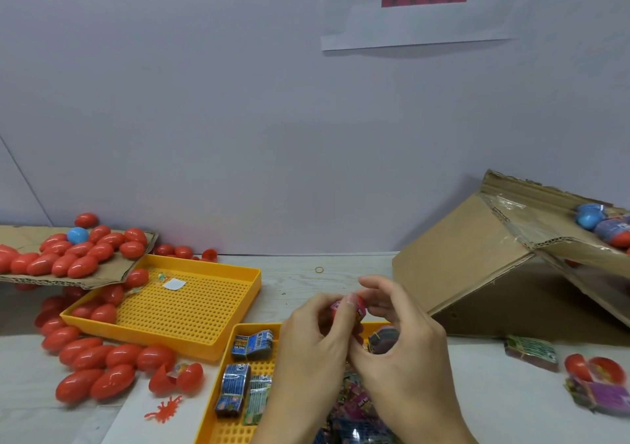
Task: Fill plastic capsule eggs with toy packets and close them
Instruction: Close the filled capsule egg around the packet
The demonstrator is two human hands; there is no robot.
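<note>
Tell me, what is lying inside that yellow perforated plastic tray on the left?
The yellow perforated plastic tray holds a few red plastic capsule eggs in its left corner, a small white paper square and a tiny greenish item. A cardboard sheet overlaps its far-left corner, covering anything there.

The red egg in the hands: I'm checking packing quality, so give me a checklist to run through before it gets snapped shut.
1. Both hands on the egg: ok. The left hand and right hand pinch the red egg between them.
2. Packet fully inside: cannot tell, fingers cover the opening.
3. Halves lined up: cannot tell.
4. Packet supply close: ok, bundles lie in the near yellow tray.
5. Place for finished eggs: ok, closed eggs pile on the cardboard sheet at left.
</note>
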